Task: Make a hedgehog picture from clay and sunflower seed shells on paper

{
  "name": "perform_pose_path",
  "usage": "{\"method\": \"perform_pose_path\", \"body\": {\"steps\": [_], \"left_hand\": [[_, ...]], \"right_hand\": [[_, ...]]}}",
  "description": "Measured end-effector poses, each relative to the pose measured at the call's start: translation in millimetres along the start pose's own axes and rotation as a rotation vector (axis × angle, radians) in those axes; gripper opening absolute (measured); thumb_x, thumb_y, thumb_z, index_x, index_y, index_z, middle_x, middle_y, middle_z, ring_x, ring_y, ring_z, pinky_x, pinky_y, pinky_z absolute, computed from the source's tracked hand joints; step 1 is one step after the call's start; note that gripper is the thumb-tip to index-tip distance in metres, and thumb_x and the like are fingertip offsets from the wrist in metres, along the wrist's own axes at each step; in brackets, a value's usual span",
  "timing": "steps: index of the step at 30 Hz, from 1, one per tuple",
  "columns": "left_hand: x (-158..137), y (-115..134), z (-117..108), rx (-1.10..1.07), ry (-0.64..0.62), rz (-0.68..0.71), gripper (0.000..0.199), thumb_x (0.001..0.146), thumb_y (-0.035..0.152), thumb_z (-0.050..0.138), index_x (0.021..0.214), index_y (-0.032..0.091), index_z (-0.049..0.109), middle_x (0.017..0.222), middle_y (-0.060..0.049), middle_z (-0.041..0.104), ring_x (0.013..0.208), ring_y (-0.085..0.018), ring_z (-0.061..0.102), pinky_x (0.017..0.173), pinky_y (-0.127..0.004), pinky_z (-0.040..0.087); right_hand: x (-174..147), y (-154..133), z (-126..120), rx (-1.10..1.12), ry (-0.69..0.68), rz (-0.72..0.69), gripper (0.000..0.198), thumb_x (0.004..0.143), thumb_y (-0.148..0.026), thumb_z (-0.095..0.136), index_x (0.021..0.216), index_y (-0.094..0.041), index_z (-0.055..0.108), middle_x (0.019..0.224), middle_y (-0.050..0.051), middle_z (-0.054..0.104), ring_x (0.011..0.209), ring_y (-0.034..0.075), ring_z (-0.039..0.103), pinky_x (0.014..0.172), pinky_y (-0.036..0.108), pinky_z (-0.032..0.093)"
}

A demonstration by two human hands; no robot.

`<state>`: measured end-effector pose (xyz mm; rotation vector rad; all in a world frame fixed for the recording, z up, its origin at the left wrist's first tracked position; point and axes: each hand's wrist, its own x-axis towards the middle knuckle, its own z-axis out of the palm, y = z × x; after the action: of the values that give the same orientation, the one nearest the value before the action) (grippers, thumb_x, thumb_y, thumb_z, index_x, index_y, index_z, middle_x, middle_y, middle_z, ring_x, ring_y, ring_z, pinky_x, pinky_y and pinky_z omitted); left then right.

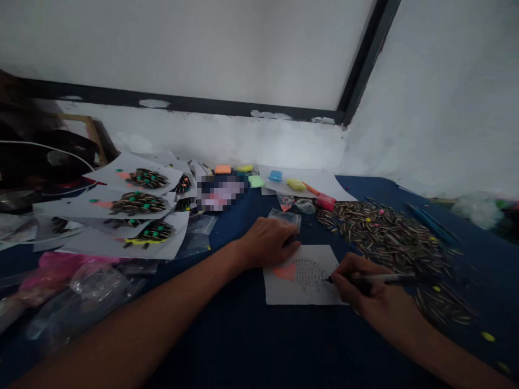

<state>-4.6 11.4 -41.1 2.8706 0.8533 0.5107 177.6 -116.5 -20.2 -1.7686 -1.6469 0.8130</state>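
A small white sheet of paper (284,294) lies before me, bearing a hedgehog-like outline with a salmon-coloured clay patch (285,272) at its left end and small pen marks over the body. My left hand (270,240) rests on the sheet's upper left corner, its fingers curled together and holding the paper down. In my right hand (360,281) is a pen (395,278), gripped in a writing hold, its dark tip at the drawing's right edge. Part of the pen is hidden by the fingers.
Striped sunflower seeds (389,232) lie heaped to the right. Finished seed-covered pictures on paper (146,202) are stacked at left, above crumpled plastic bags (93,286). Coloured clay packets, including a blue one (275,175), lie along the back near the wall (295,143).
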Motion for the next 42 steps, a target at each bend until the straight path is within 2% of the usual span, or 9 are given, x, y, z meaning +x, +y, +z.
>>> {"method": "perform_pose_path", "body": {"steps": [32,42], "left_hand": [[-0.3,0.4,-0.5,-0.001,0.003,0.0,0.021,0.088,0.034,0.047,0.075,0.019,0.052,0.074,-0.001,0.062,0.066,-0.016,0.055,0.057,-0.027,0.033],[-0.8,0.5,-0.7,0.003,0.005,-0.004,0.02,0.087,0.034,0.048,0.075,0.018,0.053,0.075,-0.002,0.063,0.068,-0.016,0.057,0.058,-0.027,0.036]], "right_hand": [[-1.5,-1.9,-0.7,0.014,-0.009,0.016,0.023,0.074,-0.042,0.052,0.06,-0.024,0.047,0.049,-0.006,0.042,0.043,0.01,0.038,0.041,0.024,0.028],[-0.8,0.0,0.4,-0.003,0.005,-0.001,0.024,0.076,-0.042,0.052,0.062,-0.023,0.049,0.05,-0.005,0.043,0.044,0.011,0.041,0.042,0.023,0.03]]}}
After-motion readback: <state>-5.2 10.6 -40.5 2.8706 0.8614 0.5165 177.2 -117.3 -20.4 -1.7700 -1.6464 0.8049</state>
